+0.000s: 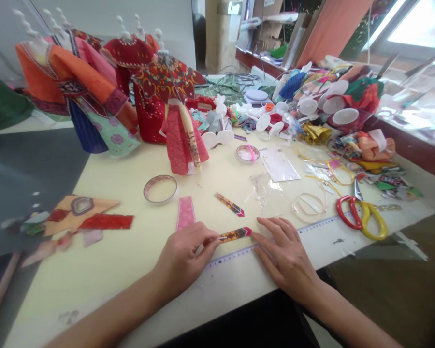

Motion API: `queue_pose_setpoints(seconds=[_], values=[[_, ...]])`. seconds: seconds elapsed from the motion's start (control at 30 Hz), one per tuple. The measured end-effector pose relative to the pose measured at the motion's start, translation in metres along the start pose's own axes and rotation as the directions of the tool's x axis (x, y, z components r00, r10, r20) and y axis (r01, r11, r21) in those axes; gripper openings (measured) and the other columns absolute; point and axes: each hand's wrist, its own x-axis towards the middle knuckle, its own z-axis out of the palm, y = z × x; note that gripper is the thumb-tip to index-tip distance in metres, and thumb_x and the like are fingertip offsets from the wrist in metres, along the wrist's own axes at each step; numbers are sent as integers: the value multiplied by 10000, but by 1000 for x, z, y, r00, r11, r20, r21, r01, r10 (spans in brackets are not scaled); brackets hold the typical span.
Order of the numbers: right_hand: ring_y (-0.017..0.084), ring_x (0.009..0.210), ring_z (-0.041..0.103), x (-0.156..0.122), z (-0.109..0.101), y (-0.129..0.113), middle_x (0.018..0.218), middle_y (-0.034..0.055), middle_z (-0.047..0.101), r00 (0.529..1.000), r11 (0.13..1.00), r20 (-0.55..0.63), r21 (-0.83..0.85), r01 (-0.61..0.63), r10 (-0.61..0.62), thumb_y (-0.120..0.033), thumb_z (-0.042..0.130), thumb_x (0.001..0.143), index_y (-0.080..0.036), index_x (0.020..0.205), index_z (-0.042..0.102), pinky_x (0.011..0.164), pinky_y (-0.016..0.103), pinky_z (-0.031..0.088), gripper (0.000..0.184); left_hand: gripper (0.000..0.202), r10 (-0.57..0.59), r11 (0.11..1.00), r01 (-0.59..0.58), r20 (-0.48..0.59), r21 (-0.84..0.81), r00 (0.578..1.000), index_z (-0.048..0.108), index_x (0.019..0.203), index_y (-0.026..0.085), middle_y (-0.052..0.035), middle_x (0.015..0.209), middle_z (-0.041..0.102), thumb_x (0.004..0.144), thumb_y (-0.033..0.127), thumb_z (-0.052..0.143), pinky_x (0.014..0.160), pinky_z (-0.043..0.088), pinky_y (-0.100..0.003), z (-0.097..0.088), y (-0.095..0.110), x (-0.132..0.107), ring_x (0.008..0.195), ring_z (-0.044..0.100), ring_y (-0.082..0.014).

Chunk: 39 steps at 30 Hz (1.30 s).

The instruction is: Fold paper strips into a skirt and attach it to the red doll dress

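A narrow strip of patterned orange and brown paper (235, 234) lies just above a long ruler (235, 254) on the cream table (105, 280). My left hand (186, 253) pinches the strip's left end between thumb and fingers. My right hand (284, 253) rests flat with its fingers spread, the fingertips close to the strip's pointed right tip. A similar pointed strip (229, 204) lies farther up the table. To the left of it is a pink patterned paper piece (186, 213).
Paper costume figures on white stands (183, 137) crowd the back left. Red-and-yellow-handled scissors (360, 217) lie on the right, and a roll of tape (160, 188) sits left of centre. Fabric scraps, white discs and plastic sheets fill the far right.
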Motion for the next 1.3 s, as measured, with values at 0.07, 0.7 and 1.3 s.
queue_pose_setpoints(seconds=[0.07,0.7,1.3], values=[[306,1168,408,-2,-1,4,1244,156,483,1000,1000,-7,-2,13,-13,-155,531,848,-131,1057,631,996,546,337,233,84,-10,1000,11,12,-6,1000,640,821,154,-4,680,590,836,131,561,559,414,-202,3,1,1,601,528,-86],[286,1164,433,-1,-2,17,1238,138,514,999,996,4,79,34,-35,-156,508,863,-145,1043,625,1024,543,313,215,129,-26,990,12,97,143,995,631,832,164,-6,680,560,876,177,510,559,401,-237,45,15,30,609,501,-108],[265,1150,454,0,-4,17,1188,129,559,1000,995,20,99,8,-10,-171,486,872,-155,1009,628,1029,515,328,197,122,97,933,-132,118,334,988,605,835,174,-11,708,553,887,187,496,596,430,-261,61,6,27,639,516,-133]])
